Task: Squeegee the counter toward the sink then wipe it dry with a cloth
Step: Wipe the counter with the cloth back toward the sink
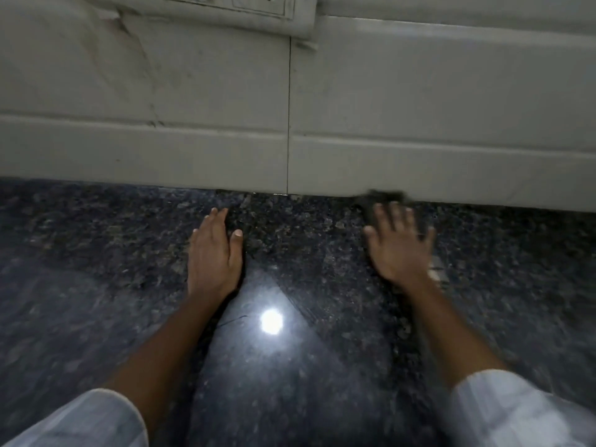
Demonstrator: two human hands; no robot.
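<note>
The dark speckled granite counter (pixel 96 269) fills the lower half of the head view. My left hand (pixel 214 253) lies flat on it near the back wall, fingers together, holding nothing. My right hand (pixel 398 250) is blurred, its fingers spread and pressed down on a dark cloth (pixel 385 196). The cloth shows only as a dark smear past the fingertips, against the foot of the wall. A small pale patch (pixel 436 269) sits beside my right wrist; I cannot tell what it is. No squeegee and no sink are in view.
A pale tiled wall (pixel 193 91) rises straight behind the counter, with a vertical joint near the middle. A white socket plate (pixel 258 4) is at the top edge. A bright lamp reflection (pixel 272 321) shines on the stone between my forearms.
</note>
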